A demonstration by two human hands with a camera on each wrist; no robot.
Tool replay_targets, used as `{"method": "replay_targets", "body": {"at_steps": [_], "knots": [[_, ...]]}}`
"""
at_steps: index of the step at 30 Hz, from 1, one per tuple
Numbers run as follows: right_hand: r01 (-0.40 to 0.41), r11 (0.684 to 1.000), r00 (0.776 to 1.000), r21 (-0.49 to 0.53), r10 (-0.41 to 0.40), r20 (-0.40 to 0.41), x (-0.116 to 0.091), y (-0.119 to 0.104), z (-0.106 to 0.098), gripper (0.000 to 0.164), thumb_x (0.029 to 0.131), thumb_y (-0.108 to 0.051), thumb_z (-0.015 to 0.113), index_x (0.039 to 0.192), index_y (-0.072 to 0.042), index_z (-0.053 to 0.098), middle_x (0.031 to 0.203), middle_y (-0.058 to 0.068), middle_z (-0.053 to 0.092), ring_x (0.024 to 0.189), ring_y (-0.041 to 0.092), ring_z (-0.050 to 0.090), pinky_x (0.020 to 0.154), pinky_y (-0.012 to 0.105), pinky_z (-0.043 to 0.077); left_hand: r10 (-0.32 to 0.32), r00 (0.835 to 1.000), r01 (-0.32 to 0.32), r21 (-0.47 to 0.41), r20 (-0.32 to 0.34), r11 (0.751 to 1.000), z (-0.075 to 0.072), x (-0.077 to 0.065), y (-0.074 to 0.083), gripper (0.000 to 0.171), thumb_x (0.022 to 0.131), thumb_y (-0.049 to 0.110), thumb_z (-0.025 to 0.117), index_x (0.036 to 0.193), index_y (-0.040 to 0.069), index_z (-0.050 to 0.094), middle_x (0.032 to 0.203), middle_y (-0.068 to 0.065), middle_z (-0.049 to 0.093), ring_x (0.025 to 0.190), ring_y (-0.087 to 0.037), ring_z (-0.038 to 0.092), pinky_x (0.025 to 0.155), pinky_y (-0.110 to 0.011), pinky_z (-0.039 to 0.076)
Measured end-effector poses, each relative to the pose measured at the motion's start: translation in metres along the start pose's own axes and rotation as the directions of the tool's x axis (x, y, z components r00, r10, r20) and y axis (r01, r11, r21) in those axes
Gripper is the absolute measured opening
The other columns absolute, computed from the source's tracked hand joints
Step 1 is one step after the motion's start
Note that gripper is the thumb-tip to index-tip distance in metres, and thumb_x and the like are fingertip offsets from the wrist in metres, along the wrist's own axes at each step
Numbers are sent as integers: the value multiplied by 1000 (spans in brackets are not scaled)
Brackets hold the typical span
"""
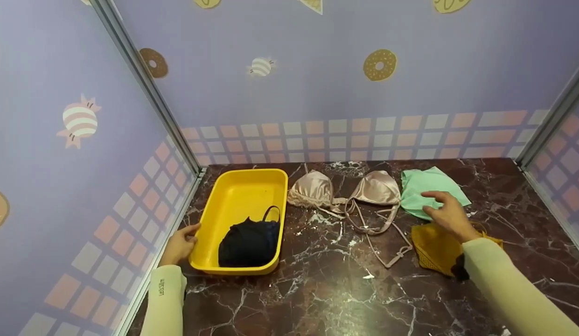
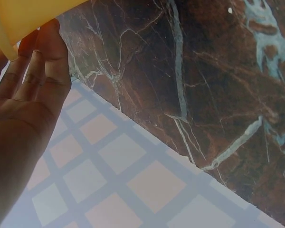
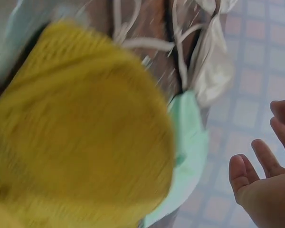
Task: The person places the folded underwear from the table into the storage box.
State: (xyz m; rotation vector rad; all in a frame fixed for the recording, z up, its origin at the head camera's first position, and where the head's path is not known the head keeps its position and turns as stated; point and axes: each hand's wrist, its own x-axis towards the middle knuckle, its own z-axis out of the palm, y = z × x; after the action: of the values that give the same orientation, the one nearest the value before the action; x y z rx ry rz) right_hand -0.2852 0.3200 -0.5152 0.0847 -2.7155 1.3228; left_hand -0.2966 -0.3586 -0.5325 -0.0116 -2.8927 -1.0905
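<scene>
At the left, my left hand point(image 1: 177, 245) holds the side rim of a yellow plastic basin point(image 1: 238, 193), with its fingers against the outer wall and under the rim in the left wrist view. A black bra point(image 1: 249, 242) with a strap lies crumpled inside the basin. My right hand point(image 1: 450, 218) hovers above a mint-green garment point(image 1: 431, 182), its fingers spread and loosely bent with nothing between them. Below that hand, a mustard-yellow garment point(image 1: 431, 247) with a dark patch lies partly hidden by the forearm; it looms large and blurred in the right wrist view.
A pale pink satin bra point(image 1: 378, 186) with loose straps lies between the basin and the mint-green garment. Everything rests on a dark marbled tabletop point(image 1: 317, 294). Patterned panels point(image 1: 317, 93) wall in the back and both sides, close to my left hand.
</scene>
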Motion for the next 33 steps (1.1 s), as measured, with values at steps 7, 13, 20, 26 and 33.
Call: {"method": "replay_targets", "body": {"at_steps": [7,13,20,26,33], "knots": [[13,997,1000,-73,-13,0,-17,27,-31,49,90,-18,66,130,6,51,123,33,48,86,32,58,66,27,45,5,1000,-5,-18,-11,1000,1,0,2,42,87,-9,52,128,-7,54,101,-23,62,79,-27,58,62,-25,45],[-26,997,994,-76,33,100,-36,54,-57,60,91,-28,64,136,7,44,129,36,43,100,45,54,71,35,50,14,1000,-14,-26,-2,1000,1,3,5,42,87,-11,51,128,-8,53,100,-23,61,82,-30,58,61,-25,45],[-140,987,963,-76,154,221,-49,77,-68,82,90,-37,64,145,8,24,137,42,24,116,58,34,87,64,36,2,1000,-2,-20,7,1000,-1,2,6,42,88,-11,51,129,-8,52,102,-24,61,86,-32,59,67,-31,47],[-166,980,935,-105,191,300,-55,84,-60,88,89,-39,64,145,11,18,136,45,21,118,61,27,89,67,32,-8,1000,9,-29,13,1000,-2,-1,5,42,88,-11,50,130,-8,51,103,-24,61,87,-33,59,67,-31,47],[-147,982,936,-122,178,304,-55,83,-48,90,86,-39,67,143,12,20,135,46,23,119,60,28,90,67,31,-20,1000,20,-30,8,999,1,0,2,43,88,-10,50,131,-7,51,103,-24,60,86,-31,59,64,-28,46]]}}
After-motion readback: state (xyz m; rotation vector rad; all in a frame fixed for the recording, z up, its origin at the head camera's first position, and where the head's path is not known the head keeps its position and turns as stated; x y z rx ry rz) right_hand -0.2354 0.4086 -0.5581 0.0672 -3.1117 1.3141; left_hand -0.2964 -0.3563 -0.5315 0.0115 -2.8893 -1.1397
